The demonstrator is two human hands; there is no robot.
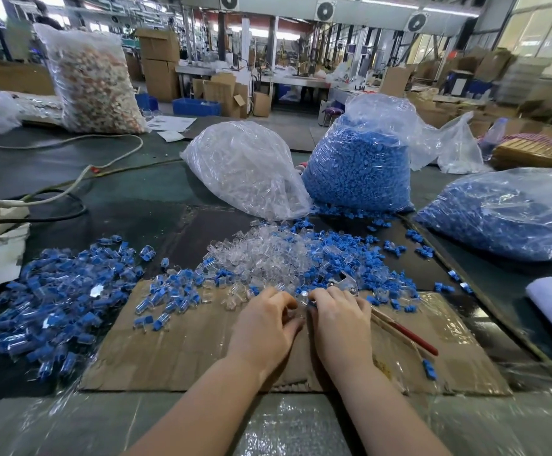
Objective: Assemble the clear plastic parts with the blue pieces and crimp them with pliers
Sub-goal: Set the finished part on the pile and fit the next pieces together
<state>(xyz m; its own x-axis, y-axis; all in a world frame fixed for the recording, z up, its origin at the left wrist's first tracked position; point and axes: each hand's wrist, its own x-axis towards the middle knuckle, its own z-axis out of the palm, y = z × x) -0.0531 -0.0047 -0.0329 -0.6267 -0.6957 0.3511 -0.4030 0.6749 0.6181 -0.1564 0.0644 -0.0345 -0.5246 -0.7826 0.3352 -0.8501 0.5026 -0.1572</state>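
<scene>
Clear plastic parts (264, 251) lie heaped just beyond both hands on the cardboard sheet (186, 350); left hand (264, 324) and right hand (337, 320) pinch one small piece between them (too blurred to name), pliers (399, 327) under the right.

white cable (80, 179) crosses the table; cardboard boxes (159, 60) and blue crates (196, 106) behind.

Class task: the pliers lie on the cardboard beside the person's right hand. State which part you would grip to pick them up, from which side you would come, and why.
Grip the pliers by the red-sleeved handles, coming from the right and near side. The handles trail free over the cardboard toward the near right, while the metal head sits behind the right hand, among the loose parts.
</scene>
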